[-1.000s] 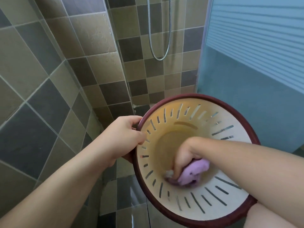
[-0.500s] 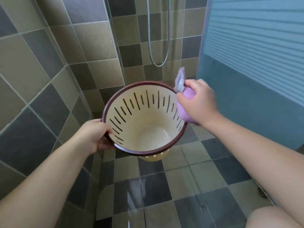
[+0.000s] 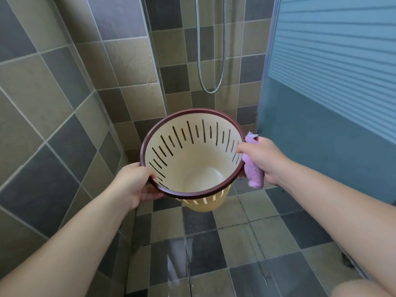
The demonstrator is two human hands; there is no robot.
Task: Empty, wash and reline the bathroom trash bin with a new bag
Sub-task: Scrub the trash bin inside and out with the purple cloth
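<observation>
Gripping cream slotted plastic bin with maroon rim [image 3: 182, 168] both-handed, left hand [image 3: 132, 185] on rim, right hand [image 3: 263, 159] also clutching purple cloth [image 3: 254, 174], steadying for inspection.

Smooth plastic bin [image 3: 205, 163], fuzzy cloth [image 3: 254, 174]

Both hands [image 3: 132, 185] [image 3: 262, 160] hold bin [image 3: 192, 168]; right grips cloth [image 3: 254, 174].

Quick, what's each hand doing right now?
Left hand: grips the bin by its rim.
Right hand: holds the purple cloth, thumb hooked over the bin's rim.
</observation>
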